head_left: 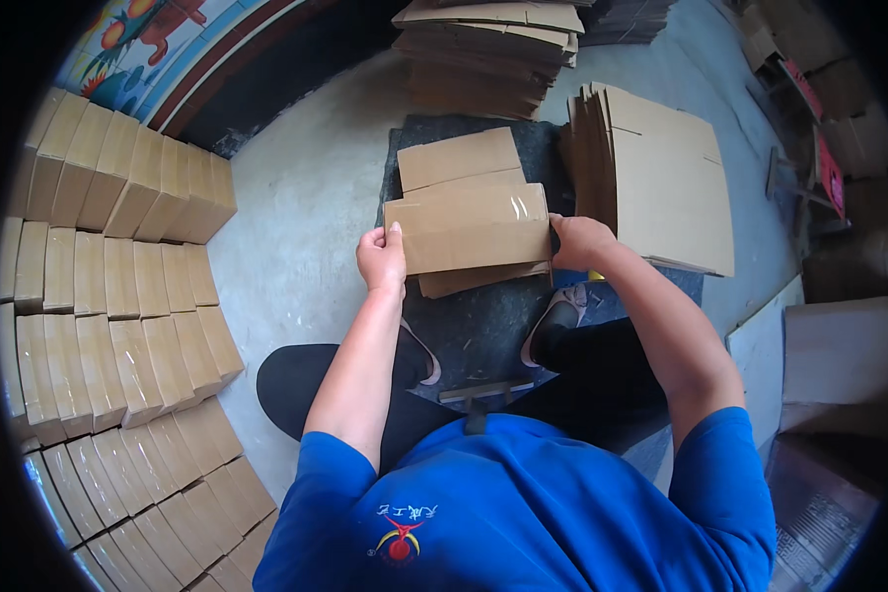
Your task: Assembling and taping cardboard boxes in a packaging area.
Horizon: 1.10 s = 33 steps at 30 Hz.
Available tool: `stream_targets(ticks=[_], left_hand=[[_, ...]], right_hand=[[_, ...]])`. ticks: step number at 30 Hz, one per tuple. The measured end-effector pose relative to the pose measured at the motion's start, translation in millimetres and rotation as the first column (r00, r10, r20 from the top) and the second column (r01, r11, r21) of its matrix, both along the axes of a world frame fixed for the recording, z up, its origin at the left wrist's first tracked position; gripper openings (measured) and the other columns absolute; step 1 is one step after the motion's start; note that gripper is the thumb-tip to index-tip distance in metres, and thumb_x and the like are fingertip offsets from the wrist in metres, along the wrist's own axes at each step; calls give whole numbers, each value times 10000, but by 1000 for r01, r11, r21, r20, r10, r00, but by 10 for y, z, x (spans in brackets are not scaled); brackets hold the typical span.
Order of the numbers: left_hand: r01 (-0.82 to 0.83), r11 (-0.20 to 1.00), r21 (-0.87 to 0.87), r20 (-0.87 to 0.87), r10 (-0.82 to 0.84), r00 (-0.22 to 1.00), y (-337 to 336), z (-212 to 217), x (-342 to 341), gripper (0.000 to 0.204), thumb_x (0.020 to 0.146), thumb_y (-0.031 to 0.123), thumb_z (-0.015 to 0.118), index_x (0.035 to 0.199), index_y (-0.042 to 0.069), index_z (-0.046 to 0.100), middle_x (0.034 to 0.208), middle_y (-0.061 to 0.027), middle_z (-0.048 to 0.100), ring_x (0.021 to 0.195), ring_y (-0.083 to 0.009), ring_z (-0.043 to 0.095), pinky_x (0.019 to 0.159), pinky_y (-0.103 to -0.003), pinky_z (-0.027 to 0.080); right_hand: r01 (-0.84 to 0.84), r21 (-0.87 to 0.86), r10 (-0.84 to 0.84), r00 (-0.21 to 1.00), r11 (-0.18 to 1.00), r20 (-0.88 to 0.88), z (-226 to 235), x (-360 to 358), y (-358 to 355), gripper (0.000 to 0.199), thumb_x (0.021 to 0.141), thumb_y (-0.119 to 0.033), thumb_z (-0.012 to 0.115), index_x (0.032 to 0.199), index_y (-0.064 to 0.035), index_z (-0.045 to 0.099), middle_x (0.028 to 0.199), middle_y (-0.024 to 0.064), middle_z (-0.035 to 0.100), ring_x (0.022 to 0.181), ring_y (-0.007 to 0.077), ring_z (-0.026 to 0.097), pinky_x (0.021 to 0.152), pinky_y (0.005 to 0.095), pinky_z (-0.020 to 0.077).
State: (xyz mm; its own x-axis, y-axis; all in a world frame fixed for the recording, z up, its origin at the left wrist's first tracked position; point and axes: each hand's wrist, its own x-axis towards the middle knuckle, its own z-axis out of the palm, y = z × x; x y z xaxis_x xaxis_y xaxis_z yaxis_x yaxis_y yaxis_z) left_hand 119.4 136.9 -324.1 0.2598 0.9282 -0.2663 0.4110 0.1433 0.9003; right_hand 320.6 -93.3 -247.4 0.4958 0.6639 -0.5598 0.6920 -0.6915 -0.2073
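Between my two hands is a brown cardboard box, long and narrow, with a shiny strip of clear tape near its right end. My left hand grips its left end, thumb up against the side. At the opposite end my right hand holds the edge, fingers partly hidden behind it. Under and beyond the box lies another piece of cardboard with a flap spread out, on a dark mat. A small yellow and blue thing peeks out below my right hand, too covered to name.
Flat folded cartons stand upright at the right of the mat. A pile of flattened cardboard rises at the far side. Rows of closed boxes line the left. My shoes are just below the held box. More cartons stand far right.
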Motion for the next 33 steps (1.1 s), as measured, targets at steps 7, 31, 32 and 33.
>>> stream_targets(ticks=[7, 31, 32, 33], left_hand=[[-72, 994, -78, 33, 75, 997, -4, -146, -54, 414, 860, 271, 747, 1102, -15, 570, 972, -81, 626, 855, -142, 594, 756, -281, 503], [705, 442, -555, 787, 7, 616, -858, 1124, 192, 516, 1021, 505, 342, 1139, 67, 589, 1062, -55, 616, 985, -156, 569, 874, -329, 451], [682, 406, -608, 771, 97, 630, -853, 1112, 187, 453, 1019, 474, 386, 1116, 84, 596, 1031, -48, 619, 952, -151, 573, 842, -325, 457], [680, 408, -610, 770, 101, 630, -847, 1095, 189, 453, 1019, 474, 386, 1116, 84, 596, 1031, -48, 619, 952, -151, 573, 842, -325, 457]], right_hand=[[52, -141, -36, 993, 989, 109, 395, 99, -20, 362, 688, -344, 785, 920, -70, 738, 993, 145, 712, 960, 301, 679, 834, 386, 543], [526, 650, 83, 739, 549, -668, 778, 149, -447, 380, 700, -209, 859, 1000, -36, 703, 917, 29, 684, 860, 129, 624, 796, 282, 518], [527, 648, 83, 738, 551, -670, 758, 129, -421, 380, 700, -209, 859, 1000, -36, 703, 917, 29, 684, 860, 129, 624, 796, 282, 518], [537, 645, 85, 729, 544, -679, 738, 121, -387, 385, 708, -207, 856, 1013, -37, 694, 916, 28, 683, 860, 125, 623, 797, 279, 517]])
